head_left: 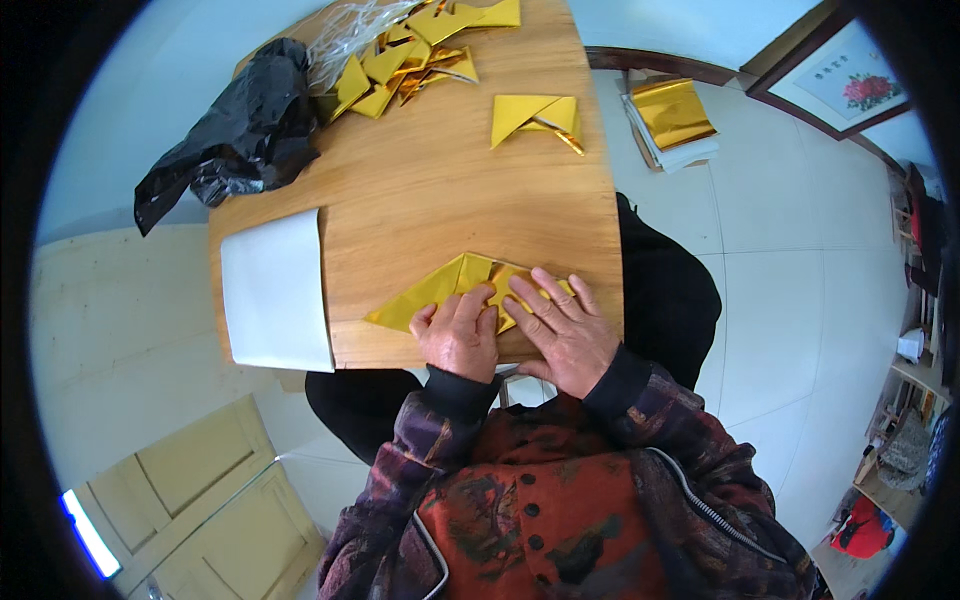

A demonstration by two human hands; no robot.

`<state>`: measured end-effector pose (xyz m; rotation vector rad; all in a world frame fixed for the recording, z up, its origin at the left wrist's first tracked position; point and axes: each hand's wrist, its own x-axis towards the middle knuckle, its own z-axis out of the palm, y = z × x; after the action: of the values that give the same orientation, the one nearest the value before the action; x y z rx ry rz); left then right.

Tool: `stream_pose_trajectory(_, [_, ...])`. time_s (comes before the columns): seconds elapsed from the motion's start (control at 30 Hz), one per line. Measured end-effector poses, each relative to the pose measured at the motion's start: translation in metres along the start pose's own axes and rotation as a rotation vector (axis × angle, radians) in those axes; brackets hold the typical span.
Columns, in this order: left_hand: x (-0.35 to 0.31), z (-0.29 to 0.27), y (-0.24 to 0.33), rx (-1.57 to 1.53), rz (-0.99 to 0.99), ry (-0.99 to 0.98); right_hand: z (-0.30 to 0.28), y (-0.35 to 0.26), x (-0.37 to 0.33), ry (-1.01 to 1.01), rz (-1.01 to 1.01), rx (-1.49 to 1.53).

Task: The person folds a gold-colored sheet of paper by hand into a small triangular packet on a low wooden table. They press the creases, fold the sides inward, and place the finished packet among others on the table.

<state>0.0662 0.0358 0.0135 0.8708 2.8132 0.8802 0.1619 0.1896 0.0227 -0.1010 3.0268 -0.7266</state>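
Left hand: fingers bent onto gold paper; whether its grip pinches, cannot tell.
Right hand: grip apart, fingers spread on it.
Gold paper: near edge of table; could crease askew if fingers slip.
Folded piece: beyond, alone.
Gold pile: far end, beside black bag.

Left fingers and right fingers on folded gold paper

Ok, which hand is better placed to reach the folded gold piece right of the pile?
Probably the right hand: its outstretched fingers lie nearer that folded gold piece, while the left hand sits farther left, fingers bent on the gold paper.
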Motion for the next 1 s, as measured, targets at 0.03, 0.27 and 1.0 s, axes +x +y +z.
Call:
stream_pose_trajectory(0.03, [0.000,0.000,0.000,-0.011,-0.011,-0.008,0.001,0.000,0.000,0.012,-0.008,-0.011])
stream_pose_trajectory(0.27, [-0.001,0.001,0.001,-0.018,0.002,0.040,0.002,-0.006,0.002,-0.016,0.019,-0.044])
stream_pose_trajectory(1.0, [-0.015,-0.023,-0.039,-0.634,0.077,-0.109,0.005,-0.009,0.002,-0.006,-0.046,-0.231])
